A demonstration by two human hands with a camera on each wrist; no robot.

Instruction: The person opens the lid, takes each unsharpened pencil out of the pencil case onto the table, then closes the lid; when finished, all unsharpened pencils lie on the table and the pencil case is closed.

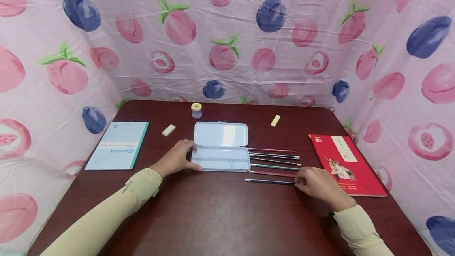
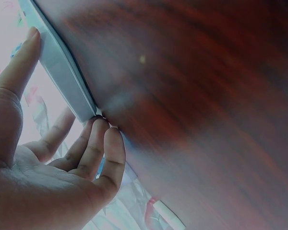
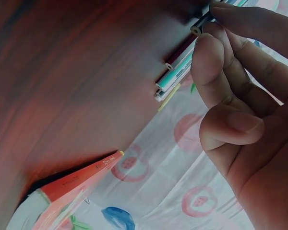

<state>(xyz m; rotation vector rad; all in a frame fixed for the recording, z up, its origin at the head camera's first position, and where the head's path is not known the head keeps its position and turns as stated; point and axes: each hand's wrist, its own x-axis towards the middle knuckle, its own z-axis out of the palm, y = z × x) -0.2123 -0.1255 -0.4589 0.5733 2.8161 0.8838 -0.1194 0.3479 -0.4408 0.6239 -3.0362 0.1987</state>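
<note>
A pale blue pencil case lies on the table with its lid folded back. Its compartments hold nothing. My left hand grips the case's left end, thumb at the near side and fingers at the far side; the left wrist view shows the thumb along the case's side. To the right of the case lie several pencils in a rough row, among them a teal pencil. With my right hand I pinch the right end of the nearest one, a dark blue pencil; its unsharpened tip shows between the fingertips.
A light blue notebook lies far left, with a white eraser beside it. Behind the case stands a small yellow-topped purple container. A yellow strip lies at the back right, and a red book lies beyond my right hand.
</note>
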